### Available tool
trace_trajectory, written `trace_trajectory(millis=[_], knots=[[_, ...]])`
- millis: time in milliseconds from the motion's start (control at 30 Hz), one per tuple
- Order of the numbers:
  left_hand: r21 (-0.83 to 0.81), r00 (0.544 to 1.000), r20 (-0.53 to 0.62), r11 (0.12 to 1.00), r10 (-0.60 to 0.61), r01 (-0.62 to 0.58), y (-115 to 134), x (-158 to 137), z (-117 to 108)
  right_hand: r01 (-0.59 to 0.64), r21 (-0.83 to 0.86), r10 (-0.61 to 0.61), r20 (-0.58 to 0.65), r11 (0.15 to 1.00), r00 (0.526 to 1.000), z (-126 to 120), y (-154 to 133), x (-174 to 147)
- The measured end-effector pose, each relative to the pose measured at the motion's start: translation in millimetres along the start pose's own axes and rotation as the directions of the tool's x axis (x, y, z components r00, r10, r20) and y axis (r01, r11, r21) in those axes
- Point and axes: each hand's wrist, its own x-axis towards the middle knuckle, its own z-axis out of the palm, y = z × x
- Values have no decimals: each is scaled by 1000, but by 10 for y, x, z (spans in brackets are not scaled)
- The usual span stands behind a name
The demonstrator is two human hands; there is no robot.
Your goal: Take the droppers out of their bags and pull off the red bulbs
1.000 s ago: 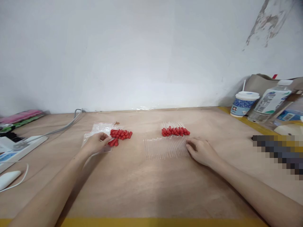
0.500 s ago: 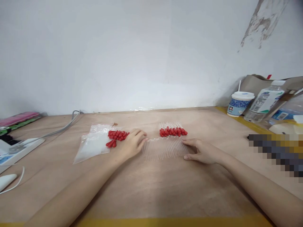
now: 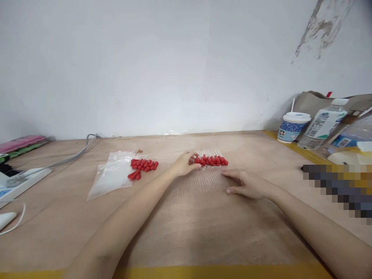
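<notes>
On the tabletop, a row of red rubber bulbs (image 3: 212, 160) has thin clear tubes pointing away toward the wall, like droppers. Closer to me lies a row of bare clear tubes (image 3: 200, 182), side by side. My left hand (image 3: 186, 163) is at the left end of the red row, thumb and curled fingers apart; whether they touch the end bulb is unclear. At the right end of the bare tubes rests my right hand (image 3: 250, 184), open, thumb and fingers spread beside the tubes. Loose red bulbs (image 3: 143, 165) lie in a pile left of my left hand.
Clear zip bags (image 3: 112, 174) lie beside the loose bulbs. On the left are a white power strip (image 3: 31, 182) and a grey cable (image 3: 72, 155). A paper cup (image 3: 293, 128) and a plastic bottle (image 3: 325, 124) stand at the back right, before a wall.
My left hand has moved right, from between the loose bulbs and the bare tubes to the left end of the red row. My right hand stays nearly still.
</notes>
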Motion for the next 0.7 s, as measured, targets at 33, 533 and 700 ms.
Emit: trace_trajectory(millis=[33, 533, 700], knots=[[-1, 1000, -9, 1000, -1, 1, 11, 12, 7, 1, 1, -1, 2, 1000, 1000, -4, 0, -1], [-39, 985, -163, 997, 52, -59, 39, -29, 28, 71, -38, -77, -189, 997, 979, 42, -46, 47], [-116, 970, -244, 993, -14, -15, -11, -33, 73, 83, -58, -94, -238, 995, 967, 68, -48, 58]])
